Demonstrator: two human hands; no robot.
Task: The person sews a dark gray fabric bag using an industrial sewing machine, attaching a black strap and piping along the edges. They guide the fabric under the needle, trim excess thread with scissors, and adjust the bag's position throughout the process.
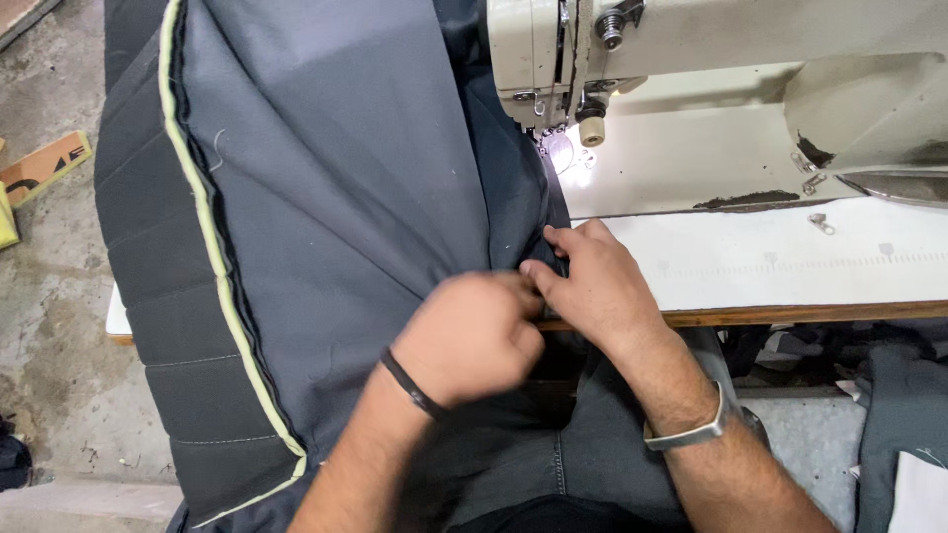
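A large dark grey fabric cover (336, 188) with a pale yellow-green piped seam (212, 237) lies draped over the sewing table and off its left side. My left hand (469, 336), with a black band on the wrist, is closed on the fabric's edge near the table's front. My right hand (592, 286), with a metal bracelet on the wrist, pinches the same fabric edge right beside it. Both hands sit a little in front of the needle area (553, 148) of the cream sewing machine (691, 59).
The white table top (790, 257) has a wooden front edge and a printed ruler strip. A concrete floor (49, 326) lies on the left with a cardboard piece (44, 166). More dark fabric (894, 415) hangs at the lower right.
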